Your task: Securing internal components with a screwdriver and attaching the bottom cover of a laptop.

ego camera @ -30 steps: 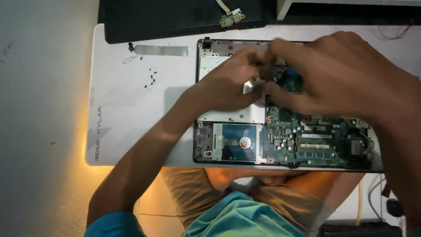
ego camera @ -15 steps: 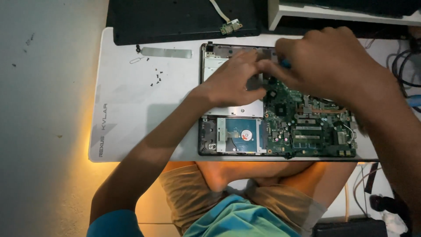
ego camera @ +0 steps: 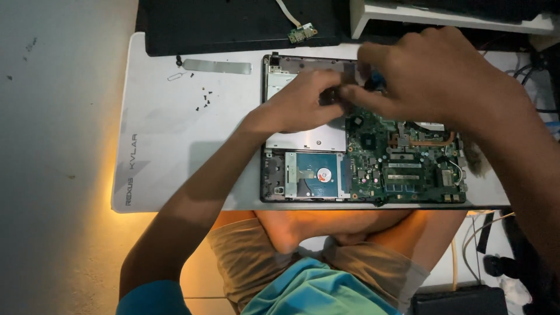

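I had the opened laptop base (ego camera: 361,192) lying flat on the white mat (ego camera: 175,146) that covered the worktop, its green motherboard (ego camera: 402,157) and the hard drive (ego camera: 315,175) facing up so I could reach the parts from above. My left hand (ego camera: 300,105) rested on the silver drive bay cover (ego camera: 306,137), fingers curled and pinching a small dark part at the upper edge of the board; I judged it was steadying that spot. My right hand (ego camera: 431,76) came in from the other side, fingers pinched onto the same small part, which I could not identify because both hands hid it. The loose screws (ego camera: 204,99) sat in a little cluster on the mat, well apart from the laptop, beside a grey metal strip (ego camera: 217,66), likely set aside so they would not roll away. A dark panel (ego camera: 233,26) lay beyond the mat.

Against the picture half a second before, both hands sat in much the same place over the board's upper edge, and the screws had not moved.
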